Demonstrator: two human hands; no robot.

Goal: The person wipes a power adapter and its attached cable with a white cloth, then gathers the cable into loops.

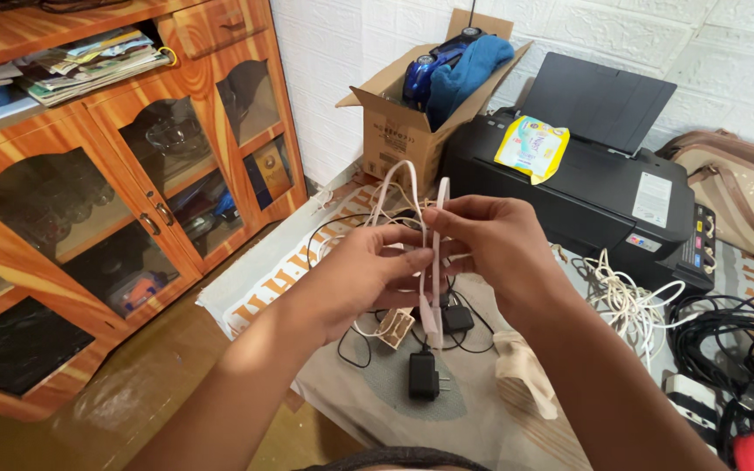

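Note:
My left hand (366, 272) and my right hand (492, 247) meet in the middle of the view, both gripping a white flat cable (436, 218). The cable loops up above my fingers and its ends hang down between my hands. Below them, on a cloth-covered surface (368, 392), lie a black power adapter (423, 376), a smaller black plug (457, 318) and thin black wires.
A black printer (599, 187) with a yellow packet (531, 146) on it stands at the back. An open cardboard box (403, 122) holds blue items. A white cord bundle (626, 301) and black cables (743, 349) lie right. A wooden glass-door cabinet (115, 174) stands left.

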